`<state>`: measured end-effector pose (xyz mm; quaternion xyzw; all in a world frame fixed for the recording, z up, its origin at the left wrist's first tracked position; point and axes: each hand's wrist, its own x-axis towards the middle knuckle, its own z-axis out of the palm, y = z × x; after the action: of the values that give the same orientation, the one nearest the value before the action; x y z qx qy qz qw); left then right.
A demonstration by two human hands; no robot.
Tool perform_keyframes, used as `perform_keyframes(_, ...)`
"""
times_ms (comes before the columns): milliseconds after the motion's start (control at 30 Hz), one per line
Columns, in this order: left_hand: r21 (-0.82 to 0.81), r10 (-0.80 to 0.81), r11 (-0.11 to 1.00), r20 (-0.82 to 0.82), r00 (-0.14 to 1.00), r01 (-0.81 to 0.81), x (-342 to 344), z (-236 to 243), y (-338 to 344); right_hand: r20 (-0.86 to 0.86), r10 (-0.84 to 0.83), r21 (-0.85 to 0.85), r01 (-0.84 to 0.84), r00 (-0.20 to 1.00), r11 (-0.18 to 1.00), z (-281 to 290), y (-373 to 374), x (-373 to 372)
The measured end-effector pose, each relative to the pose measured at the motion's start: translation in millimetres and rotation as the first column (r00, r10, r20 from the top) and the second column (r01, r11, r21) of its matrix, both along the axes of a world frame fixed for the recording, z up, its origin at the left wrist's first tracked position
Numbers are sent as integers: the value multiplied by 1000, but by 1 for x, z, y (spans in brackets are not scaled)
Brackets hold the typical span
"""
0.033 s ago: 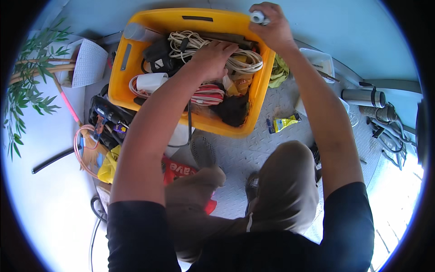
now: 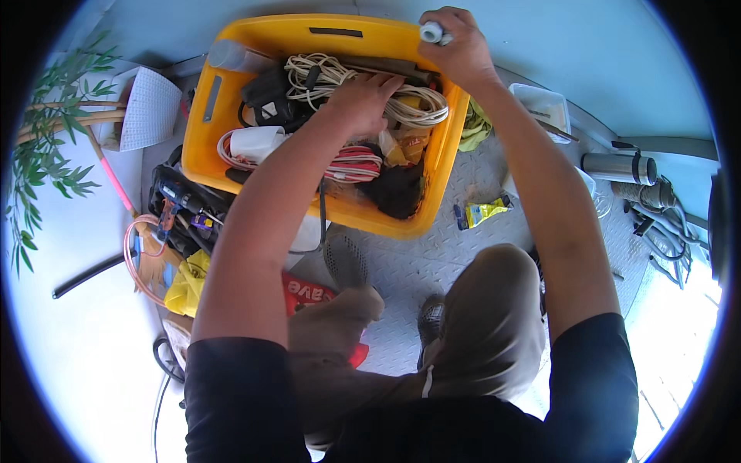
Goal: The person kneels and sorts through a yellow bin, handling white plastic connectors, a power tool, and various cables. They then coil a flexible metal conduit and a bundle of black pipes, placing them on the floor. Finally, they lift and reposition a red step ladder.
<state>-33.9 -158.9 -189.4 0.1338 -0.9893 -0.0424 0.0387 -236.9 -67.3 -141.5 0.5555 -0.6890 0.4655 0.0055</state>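
Note:
In the yellow bin (image 2: 202, 154), my left hand (image 2: 361, 102) closes over the middle of a coiled white cable (image 2: 421, 108), thumb below and fingers bent above. Part of the coil is hidden beneath that hand. At the bin's far right corner, my right hand (image 2: 457, 48) is wrapped around a white tubular thing (image 2: 431, 32) with a round end; the rest of it is covered by my fingers. Around my left hand lie a black device (image 2: 268, 99), a white cup-like piece (image 2: 257, 142), a red-and-white cable bundle (image 2: 355, 163) and a dark cloth-like item (image 2: 395, 189).
Right of the bin are a green cloth (image 2: 476, 126), a white tray (image 2: 532, 99), a yellow packet (image 2: 485, 210) and a steel flask (image 2: 620, 167). A drill (image 2: 179, 193), yellow cloth (image 2: 187, 284) and leafy plant (image 2: 65, 147) stand at left. A pale wall rises behind.
My right hand has shifted slightly left with the white tubular thing. My left hand stays on the white cable coil.

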Motion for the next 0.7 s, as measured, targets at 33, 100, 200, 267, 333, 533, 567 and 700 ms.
perform_keyframes(33,-48,58,997,21,998,-57,-5,-13,-2,-2,3,30,-3,1000,1000,-5,-7,1)
perform_keyframes(100,-112,134,986,130,982,-120,-13,-33,-8,25,18,124,-21,1000,992,-11,-10,2)
perform_keyframes(200,-193,163,976,336,928,-102,-18,-36,-21,21,0,165,-3,1000,986,-15,-4,0)
perform_keyframes(267,-233,133,972,383,914,-44,-14,-20,-39,-17,-16,126,18,1000,992,-14,-3,-2)
perform_keyframes(333,-401,195,912,249,949,-82,5,7,-71,-57,-23,63,26,998,998,-13,-3,-2)
perform_keyframes(533,-437,235,890,194,952,-131,30,19,-119,17,-92,105,90,996,990,-10,-1,5)
perform_keyframes(567,-454,244,881,190,951,-135,28,1,-109,9,-81,102,79,997,992,-10,-1,5)
perform_keyframes(700,-229,257,947,131,957,-223,22,-33,-96,-31,-62,102,65,998,993,-11,-3,4)
